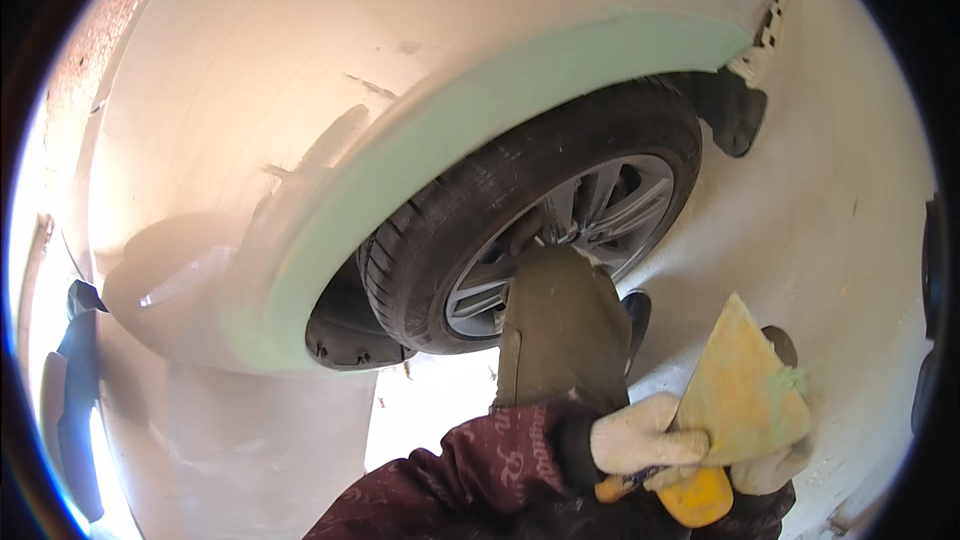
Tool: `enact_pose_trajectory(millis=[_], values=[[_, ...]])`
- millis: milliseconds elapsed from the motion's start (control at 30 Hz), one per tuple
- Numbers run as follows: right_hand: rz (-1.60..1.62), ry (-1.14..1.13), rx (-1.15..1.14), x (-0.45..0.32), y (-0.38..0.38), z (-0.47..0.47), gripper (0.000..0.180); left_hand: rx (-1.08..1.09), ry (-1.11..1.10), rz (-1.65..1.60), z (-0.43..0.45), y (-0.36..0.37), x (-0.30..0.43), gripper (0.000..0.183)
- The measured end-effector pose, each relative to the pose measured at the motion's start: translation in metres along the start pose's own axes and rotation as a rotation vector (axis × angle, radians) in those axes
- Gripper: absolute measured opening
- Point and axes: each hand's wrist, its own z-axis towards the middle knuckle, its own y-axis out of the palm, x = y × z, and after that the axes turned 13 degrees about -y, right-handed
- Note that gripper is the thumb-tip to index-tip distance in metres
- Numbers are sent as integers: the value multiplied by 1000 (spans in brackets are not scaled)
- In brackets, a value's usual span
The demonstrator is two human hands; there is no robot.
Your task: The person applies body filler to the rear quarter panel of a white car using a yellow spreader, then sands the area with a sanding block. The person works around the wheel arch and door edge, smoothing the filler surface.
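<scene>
My left hand (637, 435), in a white knit work glove, grips the left edge of a yellowish triangular board (742, 390). Pale green filler is smeared on the board's right side. Beneath it shows a yellow tool part (697, 499) with a rounded end, close to both hands. My right hand (772, 469), also gloved, is mostly hidden behind the board's lower right corner; its grip cannot be made out. Ahead, a smooth pale green band of filler (450, 142) follows the wheel arch of a light-coloured car fender (262, 75).
Under the arch sits a black tyre (480, 195) on a grey alloy wheel (622, 202). My bent leg (562, 322) is close against the wheel. A black mudguard (739, 112) hangs at the arch's right end. Pale floor (832, 225) spreads to the right.
</scene>
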Motion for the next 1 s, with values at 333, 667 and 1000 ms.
enact_pose_trajectory(millis=[333,667,1000], values=[[576,342,287,46,-22,49,37,-10,-189,233,-7,-13,11,27],[317,524,762,19,24,33,28,552,73,164,19,-13,15,36],[564,604,511,11,36,5,35,816,81,181,33,-31,2,45]])
